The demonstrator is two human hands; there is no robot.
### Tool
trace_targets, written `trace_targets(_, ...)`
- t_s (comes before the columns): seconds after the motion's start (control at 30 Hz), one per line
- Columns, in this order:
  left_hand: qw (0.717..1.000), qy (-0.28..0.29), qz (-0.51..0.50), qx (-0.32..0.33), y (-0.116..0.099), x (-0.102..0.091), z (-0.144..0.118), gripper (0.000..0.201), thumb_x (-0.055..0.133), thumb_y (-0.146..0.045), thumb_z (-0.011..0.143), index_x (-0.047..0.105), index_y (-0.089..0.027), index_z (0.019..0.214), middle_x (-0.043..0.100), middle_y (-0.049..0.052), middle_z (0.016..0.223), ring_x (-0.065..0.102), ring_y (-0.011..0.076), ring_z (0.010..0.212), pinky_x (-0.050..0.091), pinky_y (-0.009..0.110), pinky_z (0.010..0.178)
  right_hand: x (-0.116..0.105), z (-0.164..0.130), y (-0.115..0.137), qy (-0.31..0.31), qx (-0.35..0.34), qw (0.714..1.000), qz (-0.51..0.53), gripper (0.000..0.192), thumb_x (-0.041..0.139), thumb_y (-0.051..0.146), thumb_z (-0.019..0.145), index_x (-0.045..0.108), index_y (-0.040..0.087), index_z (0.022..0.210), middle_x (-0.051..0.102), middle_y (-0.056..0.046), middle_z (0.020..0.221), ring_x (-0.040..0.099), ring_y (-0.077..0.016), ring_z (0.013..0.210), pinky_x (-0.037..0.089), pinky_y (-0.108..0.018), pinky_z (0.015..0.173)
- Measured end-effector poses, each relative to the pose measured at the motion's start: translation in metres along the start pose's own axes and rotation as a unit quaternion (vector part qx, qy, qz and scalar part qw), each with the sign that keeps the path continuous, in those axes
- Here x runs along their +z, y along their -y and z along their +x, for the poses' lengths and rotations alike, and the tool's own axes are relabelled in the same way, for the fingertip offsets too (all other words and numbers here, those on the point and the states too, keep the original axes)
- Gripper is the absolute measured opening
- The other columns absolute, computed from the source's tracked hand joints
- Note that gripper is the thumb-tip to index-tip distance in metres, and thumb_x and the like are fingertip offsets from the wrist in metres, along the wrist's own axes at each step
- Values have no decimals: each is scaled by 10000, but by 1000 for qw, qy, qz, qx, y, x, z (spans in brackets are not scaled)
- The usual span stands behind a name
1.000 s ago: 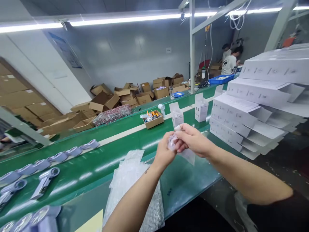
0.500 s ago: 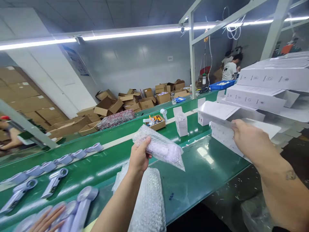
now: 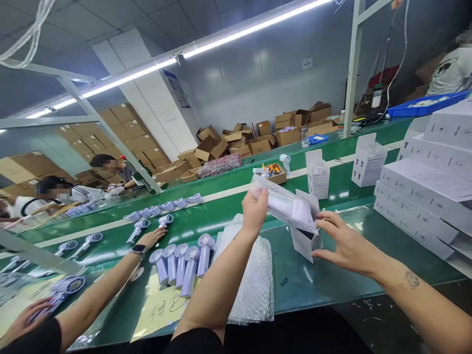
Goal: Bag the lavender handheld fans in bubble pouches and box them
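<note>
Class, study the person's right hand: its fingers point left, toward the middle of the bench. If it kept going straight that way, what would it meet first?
The right hand would most likely meet the small open white box first; its fingertips already seem to touch it. The bagged item in the left hand lies just above that line.

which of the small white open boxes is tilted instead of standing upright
The white box that the right hand steadies, with the bagged item going in; the two on the belt stand upright.
</note>
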State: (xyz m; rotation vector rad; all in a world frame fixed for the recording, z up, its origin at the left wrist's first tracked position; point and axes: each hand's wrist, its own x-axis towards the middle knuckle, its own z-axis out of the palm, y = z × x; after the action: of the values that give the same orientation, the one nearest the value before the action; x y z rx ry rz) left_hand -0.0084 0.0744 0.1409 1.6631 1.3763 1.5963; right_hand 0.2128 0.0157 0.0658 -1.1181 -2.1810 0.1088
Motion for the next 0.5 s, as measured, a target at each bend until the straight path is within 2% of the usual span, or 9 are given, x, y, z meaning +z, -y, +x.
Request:
trace_targets(0.03,993,35,89,74,-6,4,-3,215,529,-342,825,629,-152,832,624,61,785,582,184,769,451,279,706,5,-1,1,-26,6,1000,10,478,663,417,757,462,213,1139,355,-146,1277,526,-288,1097,497,-416,887)
trace_targets(0.07,968,86,180,150,-12,10,-7,202,509,-322,841,631,-162,861,621,77,842,576,201,823,449,297,743,10,0,2,-54,10,998,18,459,658,416,760,468,204,1120,335,-153,1269,537,-286,1078,496,-425,887)
trace_targets(0.1,930,143,261,215,-19,17,-11,192,499,-309,850,630,-174,891,610,88,881,566,213,855,447,311,758,15,0,2,-80,14,996,22,437,648,405,769,471,199,1111,320,-158,1264,540,-287,1070,494,-433,885)
trace_targets(0.17,854,244,361,283,-28,32,-18,198,496,-314,862,621,-199,964,586,92,910,545,225,878,446,325,754,22,0,2,-112,27,993,29,408,624,376,785,466,203,1120,317,-156,1255,516,-303,1105,482,-454,896)
trace_targets(0.2,831,280,379,295,-30,38,-21,233,491,-343,872,608,-210,1023,582,91,920,536,227,885,446,329,752,25,-1,0,-112,38,992,37,410,613,364,792,454,215,1139,329,-147,1251,491,-309,1136,471,-462,910)
trace_targets(0.27,822,309,374,297,-26,43,-26,361,479,-440,880,549,-233,1167,592,92,989,512,241,948,434,361,800,30,-5,-4,-91,61,992,67,448,596,353,804,397,247,1191,359,-128,1242,452,-310,1178,458,-477,922)
trace_targets(0.33,824,313,362,304,-14,40,-33,470,487,-550,845,534,-253,1205,602,93,1075,456,291,1074,381,446,898,35,-12,-9,-73,69,990,101,534,598,360,802,299,273,1237,372,-122,1249,459,-305,1169,456,-495,913)
trace_targets(0.43,798,337,366,340,6,29,-51,523,530,-648,762,601,-272,1119,610,74,1146,325,383,1230,177,614,1009,44,-16,-15,-50,72,987,137,614,620,376,777,228,278,1240,415,-123,1222,530,-301,1077,472,-503,866)
trace_targets(0.5,798,340,362,342,12,18,-61,593,563,-674,717,583,-285,1164,620,67,1151,279,407,1274,63,655,1025,45,-9,-17,-22,93,983,159,617,638,395,752,255,276,1221,467,-113,1167,583,-294,976,492,-485,820)
